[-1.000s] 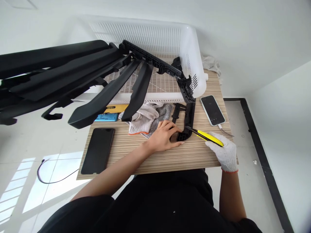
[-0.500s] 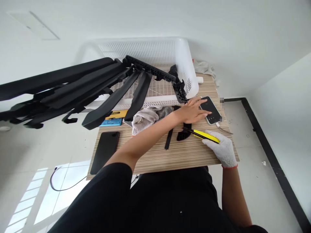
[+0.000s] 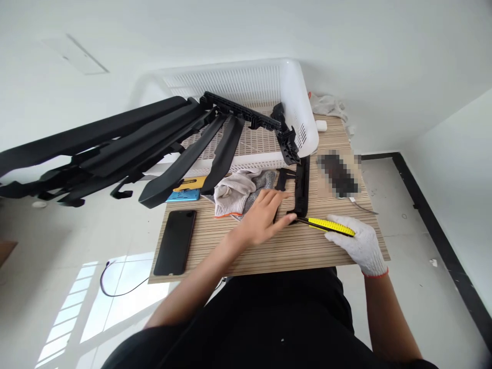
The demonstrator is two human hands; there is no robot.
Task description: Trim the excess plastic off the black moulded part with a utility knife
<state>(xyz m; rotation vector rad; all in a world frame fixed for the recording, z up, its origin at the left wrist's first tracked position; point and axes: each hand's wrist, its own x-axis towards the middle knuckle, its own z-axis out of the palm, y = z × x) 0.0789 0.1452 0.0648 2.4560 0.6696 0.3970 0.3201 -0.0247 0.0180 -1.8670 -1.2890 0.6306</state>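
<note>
My bare left hand (image 3: 263,218) rests on the striped wooden table (image 3: 269,246), fingers closed on the near end of a long black plastic part (image 3: 302,187). My right hand (image 3: 363,246), in a white knit glove, grips a yellow utility knife (image 3: 330,226). Its blade tip points left at the near corner of the black part. A second smaller black piece (image 3: 282,180) lies just left of the part.
A white slotted basket (image 3: 295,102) stands at the table's back with several long black trim parts (image 3: 161,138) sticking out to the left. A grey-white cloth (image 3: 240,187), a black phone (image 3: 176,242), a blurred phone (image 3: 338,174) and a blue-yellow item (image 3: 184,190) lie on the table.
My left hand has drawn back from the phone at the right and now holds the near end of the black part. The knife hand has hardly moved.
</note>
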